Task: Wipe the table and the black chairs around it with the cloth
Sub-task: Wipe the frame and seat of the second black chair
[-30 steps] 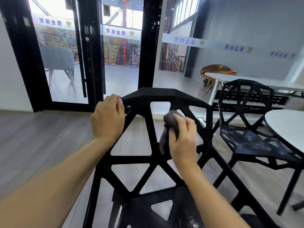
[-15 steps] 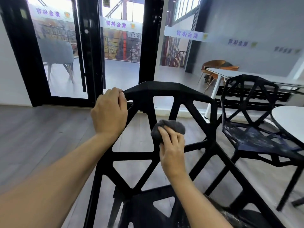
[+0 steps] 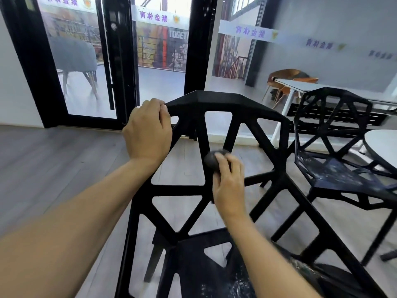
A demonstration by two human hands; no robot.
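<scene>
A black lattice-backed chair (image 3: 217, 102) stands right in front of me, its backrest facing me. My left hand (image 3: 148, 132) grips the top left corner of the backrest. My right hand (image 3: 228, 181) holds a bunched dark grey cloth (image 3: 211, 161) against the junction of struts in the middle of the backrest. A second black chair (image 3: 335, 147) stands to the right, its seat smeared with pale marks. The round white table (image 3: 384, 147) shows at the right edge.
Black-framed glass doors (image 3: 116, 61) stand ahead on the left, with a grey chair behind the glass. A long white table (image 3: 322, 89) and orange chairs stand at the back right. Grey wood floor (image 3: 53, 168) stretches to the left.
My right hand has moved the cloth leftward and down from the right-hand strut to the middle junction of the backrest. My left hand has kept its grip on the top corner.
</scene>
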